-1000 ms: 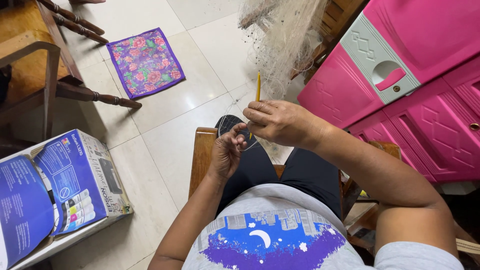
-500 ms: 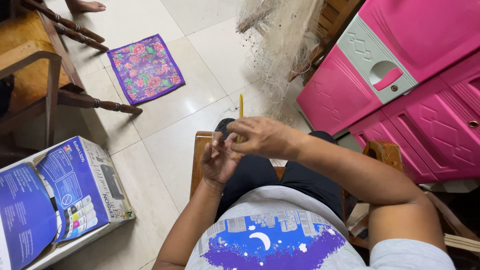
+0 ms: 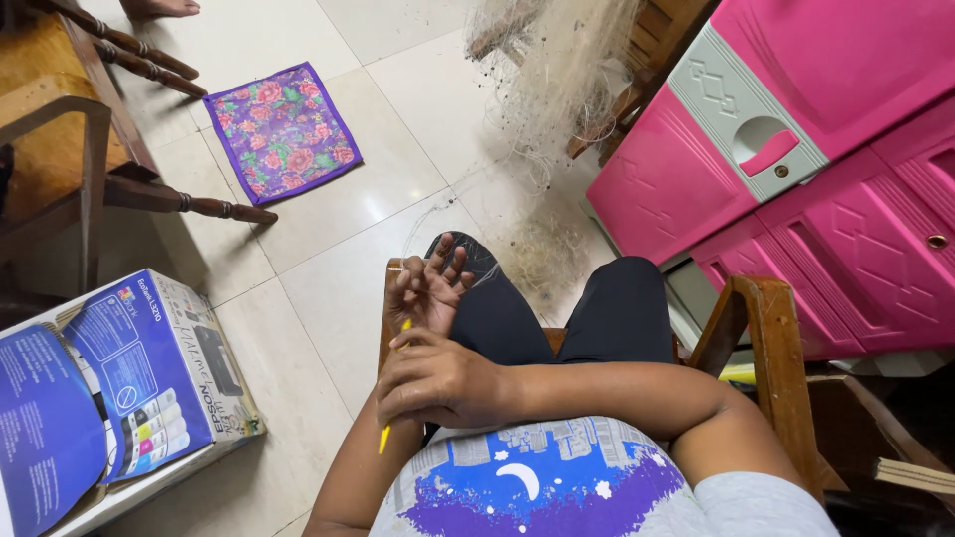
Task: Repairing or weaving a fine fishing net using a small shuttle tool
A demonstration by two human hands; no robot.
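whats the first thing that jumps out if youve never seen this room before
Probably the bright pink plastic cabinet filling the upper right, with a pale tangle of fishing net heaped on the floor beside it. At centre, the right hand grips a yellow netting needle over the lap, the left hand spread open just beyond it. A purple floral mat lies on the tiles at upper left.

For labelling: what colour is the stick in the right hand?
Yellow stick, gripped by right hand; head view.
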